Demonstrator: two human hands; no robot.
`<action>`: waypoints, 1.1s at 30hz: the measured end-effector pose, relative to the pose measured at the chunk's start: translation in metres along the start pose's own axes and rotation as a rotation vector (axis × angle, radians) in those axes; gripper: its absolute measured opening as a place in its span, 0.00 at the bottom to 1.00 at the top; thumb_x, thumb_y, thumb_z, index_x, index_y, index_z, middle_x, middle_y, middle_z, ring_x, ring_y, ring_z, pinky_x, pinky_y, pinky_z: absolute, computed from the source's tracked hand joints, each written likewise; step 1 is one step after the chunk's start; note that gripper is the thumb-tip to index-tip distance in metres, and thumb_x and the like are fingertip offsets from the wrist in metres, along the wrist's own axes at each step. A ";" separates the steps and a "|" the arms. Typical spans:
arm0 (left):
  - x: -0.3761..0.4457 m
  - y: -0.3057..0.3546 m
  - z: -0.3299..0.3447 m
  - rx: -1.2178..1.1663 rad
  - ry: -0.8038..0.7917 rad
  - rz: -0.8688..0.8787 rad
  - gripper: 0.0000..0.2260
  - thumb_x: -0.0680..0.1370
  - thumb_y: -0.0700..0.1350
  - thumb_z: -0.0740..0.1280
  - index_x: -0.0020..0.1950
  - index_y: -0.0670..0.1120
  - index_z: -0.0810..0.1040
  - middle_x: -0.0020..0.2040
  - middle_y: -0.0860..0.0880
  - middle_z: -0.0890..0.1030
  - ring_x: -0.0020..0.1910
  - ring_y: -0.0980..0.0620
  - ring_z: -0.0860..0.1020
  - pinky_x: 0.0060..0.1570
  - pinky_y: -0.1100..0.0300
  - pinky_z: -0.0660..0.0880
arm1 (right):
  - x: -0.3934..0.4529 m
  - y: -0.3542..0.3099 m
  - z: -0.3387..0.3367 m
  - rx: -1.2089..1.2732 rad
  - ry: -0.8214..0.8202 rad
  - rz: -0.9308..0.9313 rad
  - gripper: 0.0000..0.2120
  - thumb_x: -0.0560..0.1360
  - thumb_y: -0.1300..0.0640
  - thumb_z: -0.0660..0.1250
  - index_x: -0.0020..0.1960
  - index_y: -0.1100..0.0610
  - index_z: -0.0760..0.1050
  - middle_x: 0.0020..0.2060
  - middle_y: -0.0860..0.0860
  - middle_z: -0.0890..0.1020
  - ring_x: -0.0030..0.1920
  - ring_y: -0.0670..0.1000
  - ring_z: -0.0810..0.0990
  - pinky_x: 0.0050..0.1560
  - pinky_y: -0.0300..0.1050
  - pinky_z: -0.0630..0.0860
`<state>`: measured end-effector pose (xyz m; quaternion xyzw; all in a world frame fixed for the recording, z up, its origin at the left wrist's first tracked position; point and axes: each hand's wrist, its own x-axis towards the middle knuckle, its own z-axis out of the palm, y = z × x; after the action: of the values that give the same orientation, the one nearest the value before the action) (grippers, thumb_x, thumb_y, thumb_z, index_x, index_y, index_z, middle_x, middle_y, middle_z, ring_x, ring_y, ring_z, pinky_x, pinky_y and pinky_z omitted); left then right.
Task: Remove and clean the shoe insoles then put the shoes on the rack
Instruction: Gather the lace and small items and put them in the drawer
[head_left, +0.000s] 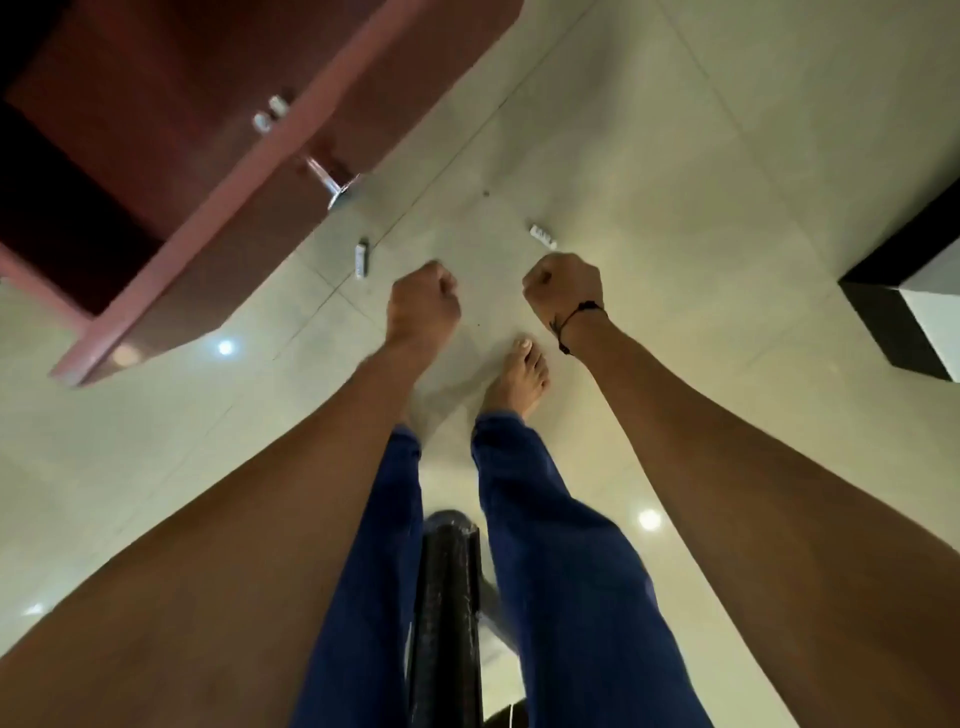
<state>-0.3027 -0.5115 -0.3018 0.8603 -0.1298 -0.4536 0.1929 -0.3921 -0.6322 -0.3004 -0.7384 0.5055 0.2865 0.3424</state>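
Fists hang over pale floor tiles: the left hand and the right hand are both curled tight with nothing in them, held apart at about the same height, forearms running back toward the camera until the lower corners cut them off. A dark cord bracelet circles the right wrist. No shoes, insoles or rack show anywhere in this view, so where they sit cannot be told.

Below the hands stand two legs in blue trousers. One bare foot shows plainly on the tile; the other is mostly hidden behind the left forearm. Between the legs a black, ridged upright object runs to the bottom edge (what it is cannot be made out), and something dark with a thin pale line sits at the very bottom, cut off.

A reddish-brown wooden cabinet fills the upper left, its top lost beyond the edge and its left side in deep shadow; a metal handle and two small shiny knobs catch light on it. Two small white objects lie on the floor beyond the hands, too small to identify. At the right edge a black-and-white block is only partly in view
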 end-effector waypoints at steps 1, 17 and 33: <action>0.013 -0.011 0.008 0.035 -0.002 -0.010 0.08 0.77 0.35 0.60 0.50 0.41 0.78 0.50 0.43 0.81 0.48 0.43 0.80 0.48 0.58 0.76 | 0.018 0.007 0.006 -0.040 0.010 0.005 0.13 0.77 0.63 0.57 0.54 0.60 0.79 0.54 0.55 0.81 0.57 0.56 0.77 0.53 0.40 0.71; 0.144 -0.130 0.057 0.430 0.334 -0.125 0.16 0.78 0.40 0.62 0.64 0.37 0.68 0.65 0.36 0.67 0.63 0.39 0.65 0.61 0.53 0.62 | 0.179 0.064 0.084 -0.180 0.154 -0.061 0.17 0.77 0.63 0.59 0.65 0.62 0.64 0.63 0.59 0.70 0.63 0.59 0.68 0.56 0.48 0.68; 0.114 -0.090 0.032 -0.138 0.177 -0.252 0.03 0.75 0.38 0.63 0.42 0.43 0.74 0.40 0.42 0.82 0.38 0.43 0.82 0.44 0.50 0.79 | 0.090 -0.004 0.094 0.333 0.054 -0.018 0.04 0.74 0.59 0.62 0.40 0.57 0.71 0.48 0.57 0.82 0.51 0.58 0.78 0.49 0.47 0.75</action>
<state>-0.2614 -0.4834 -0.4420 0.8911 0.0280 -0.4043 0.2040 -0.3664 -0.6057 -0.4250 -0.6834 0.5484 0.1758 0.4486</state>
